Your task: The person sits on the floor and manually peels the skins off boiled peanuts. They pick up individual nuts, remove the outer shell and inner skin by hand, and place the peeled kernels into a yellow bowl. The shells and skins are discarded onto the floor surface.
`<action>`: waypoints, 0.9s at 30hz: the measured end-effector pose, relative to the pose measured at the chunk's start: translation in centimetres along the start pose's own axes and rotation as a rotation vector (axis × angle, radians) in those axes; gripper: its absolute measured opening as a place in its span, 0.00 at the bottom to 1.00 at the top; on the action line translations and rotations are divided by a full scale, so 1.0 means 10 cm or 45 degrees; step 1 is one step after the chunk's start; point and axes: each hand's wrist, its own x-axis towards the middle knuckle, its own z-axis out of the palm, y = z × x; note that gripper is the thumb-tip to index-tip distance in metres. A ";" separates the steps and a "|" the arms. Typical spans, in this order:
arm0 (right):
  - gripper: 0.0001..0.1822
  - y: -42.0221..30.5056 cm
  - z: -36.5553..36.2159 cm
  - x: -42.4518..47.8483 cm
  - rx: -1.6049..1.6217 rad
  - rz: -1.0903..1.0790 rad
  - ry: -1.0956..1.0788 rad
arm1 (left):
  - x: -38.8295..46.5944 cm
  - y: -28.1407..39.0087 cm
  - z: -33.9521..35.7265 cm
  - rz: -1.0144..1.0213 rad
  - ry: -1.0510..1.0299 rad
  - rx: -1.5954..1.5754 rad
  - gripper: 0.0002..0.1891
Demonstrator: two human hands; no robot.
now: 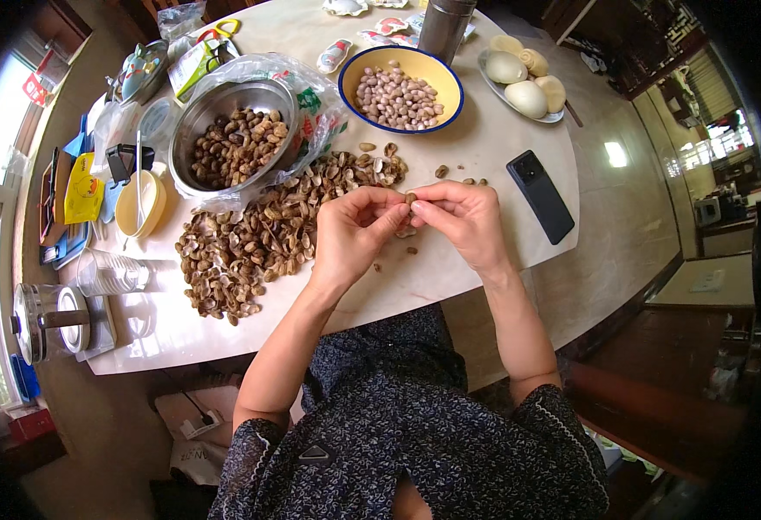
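Between the fingertips of both hands is a small brown peanut in its shell (pixel 410 197). My left hand (pixel 360 224) pinches it from the left, and my right hand (pixel 464 218) pinches it from the right. Beneath and left of my hands spreads a heap of split peanut shells (pixel 250 244). Past the heap, a steel bowl (pixel 181 153) holds unshelled peanuts (pixel 237 146) and rests on a clear plastic bag (pixel 319 107). Beyond my hands stands a yellow enamel bowl (pixel 449 71) with a blue rim, holding shelled pinkish peanuts (pixel 397 97).
A black smartphone (pixel 540 197) lies on the table (pixel 419 286) to the right. Behind it sits a plate (pixel 556 117) of steamed buns (pixel 527 99). A dark metal cup (pixel 447 29) stands behind the enamel bowl. At the left are a yellow plastic bowl (pixel 150 208), a glass (pixel 111 273) and a glass pot (pixel 46 322).
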 end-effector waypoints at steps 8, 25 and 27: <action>0.05 0.10 0.20 0.07 -0.582 -0.260 0.148 | 0.03 -0.15 -0.01 0.017 0.198 0.303 0.07; 0.10 -0.08 -0.46 -0.02 -0.551 -0.060 0.132 | 0.04 0.26 -0.27 0.158 0.400 0.895 0.09; 0.08 -0.05 -0.78 -0.15 -0.863 -0.100 0.176 | 0.04 0.36 -0.33 0.307 0.408 1.192 0.11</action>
